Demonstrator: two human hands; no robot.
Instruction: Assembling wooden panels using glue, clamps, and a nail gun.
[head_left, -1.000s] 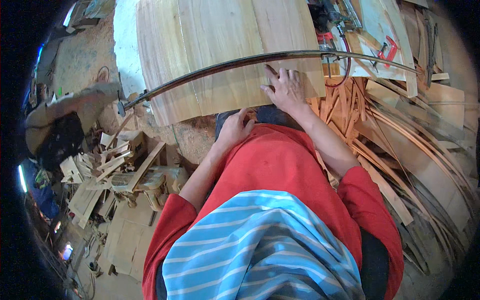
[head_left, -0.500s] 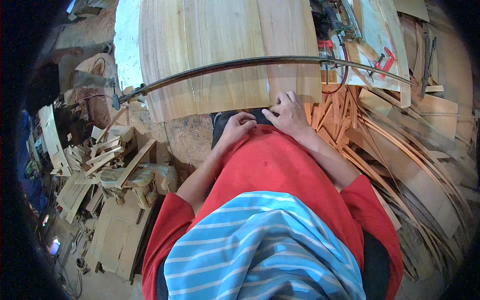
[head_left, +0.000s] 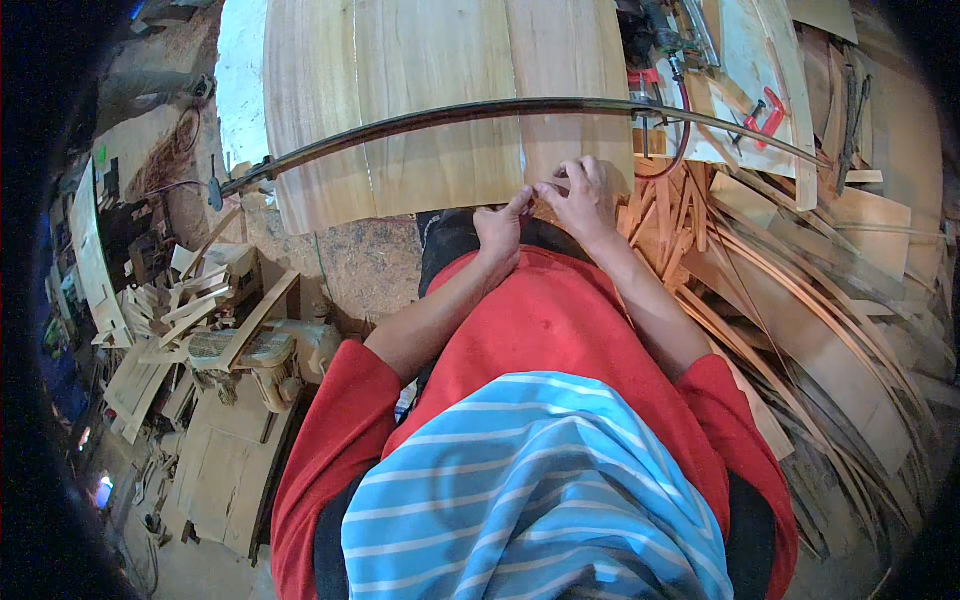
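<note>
Left hand (head_left: 500,228), right hand (head_left: 580,196) meet at near edge of wide wooden panel (head_left: 440,100); fingers of both pinch something small there, too small to identify. Panel lies on worktop ahead. Long dark curved strip (head_left: 420,118) crosses panel. Beyond right: red clamp (head_left: 768,112), bent wood strips (head_left: 800,290).

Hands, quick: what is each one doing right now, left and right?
Left hand: fingers pinched at the near edge of the wide pale wooden panel; what they grip cannot be told.
Right hand: fingers spread, resting on the same edge.
</note>
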